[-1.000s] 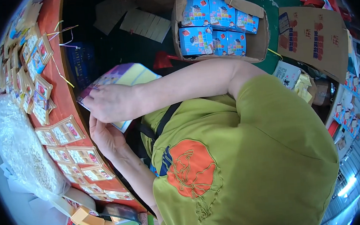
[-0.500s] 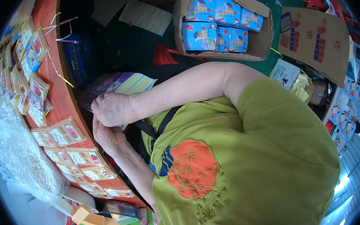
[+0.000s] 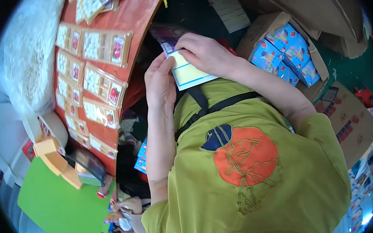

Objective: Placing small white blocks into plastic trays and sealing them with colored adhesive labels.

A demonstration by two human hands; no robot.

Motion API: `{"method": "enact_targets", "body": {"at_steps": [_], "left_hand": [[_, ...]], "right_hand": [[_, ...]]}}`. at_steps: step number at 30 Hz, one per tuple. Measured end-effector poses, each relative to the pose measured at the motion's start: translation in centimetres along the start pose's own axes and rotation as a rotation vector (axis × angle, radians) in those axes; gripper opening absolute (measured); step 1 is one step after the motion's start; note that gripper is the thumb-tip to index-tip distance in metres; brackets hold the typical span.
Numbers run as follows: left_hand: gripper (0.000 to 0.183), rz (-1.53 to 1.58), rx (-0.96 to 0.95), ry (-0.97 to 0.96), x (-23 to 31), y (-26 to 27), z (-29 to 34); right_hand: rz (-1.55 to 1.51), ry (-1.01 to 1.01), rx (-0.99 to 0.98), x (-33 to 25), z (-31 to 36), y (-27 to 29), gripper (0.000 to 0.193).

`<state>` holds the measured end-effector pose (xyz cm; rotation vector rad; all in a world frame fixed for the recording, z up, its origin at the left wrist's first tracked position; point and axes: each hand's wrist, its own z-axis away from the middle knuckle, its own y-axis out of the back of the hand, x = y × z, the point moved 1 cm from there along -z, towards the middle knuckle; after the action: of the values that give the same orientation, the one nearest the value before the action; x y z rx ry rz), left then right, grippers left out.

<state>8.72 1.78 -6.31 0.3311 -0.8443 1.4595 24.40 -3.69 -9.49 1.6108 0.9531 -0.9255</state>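
Between my two hands, above my lap, is a printed sheet (image 3: 192, 75), pale yellow with blue bands and a purple part at its far end. My left hand (image 3: 159, 80) pinches the sheet's left edge with the thumb on top. From the right, my right hand (image 3: 203, 53) lies over its far part with fingers curled on it. The fingertips beneath the sheet are hidden. Left of my left hand, flat packs (image 3: 107, 47) with white pieces and small red pictures lie in rows on the red table (image 3: 137, 16).
An open carton (image 3: 271, 22) of blue boxes (image 3: 292, 42) stands at the far right, with cardboard flaps around it. At left are a clear plastic bag (image 3: 29, 67) of white pieces, a tape dispenser (image 3: 87, 166) and a green board (image 3: 61, 200). Another person (image 3: 131, 219) shows at lower left.
The view has turned, so the table and carton sit differently. My hands have come away from the table edge toward my lap, and more of the sheet's yellow face shows between them.
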Motion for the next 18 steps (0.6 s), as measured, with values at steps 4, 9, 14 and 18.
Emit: {"method": "enact_targets", "body": {"at_steps": [4,9,14,18], "left_hand": [[0.023,-0.032,0.031,0.061,-0.9,1.5,0.1],[0.019,-0.108,0.054,0.071,-1.0,1.9,0.6],[0.016,-0.185,-0.027,0.109,-1.4,2.4,0.8],[0.014,-0.197,-0.003,0.087,-1.7,2.6,1.0]], "right_hand": [[0.079,0.052,-0.056,-0.6,0.8,-1.1,0.014],[0.167,0.071,-0.109,-0.5,0.8,-1.6,0.014],[0.284,0.155,-0.176,-0.8,1.1,-1.8,0.013],[0.307,0.097,-0.225,-1.3,1.3,-2.3,0.013]]}}
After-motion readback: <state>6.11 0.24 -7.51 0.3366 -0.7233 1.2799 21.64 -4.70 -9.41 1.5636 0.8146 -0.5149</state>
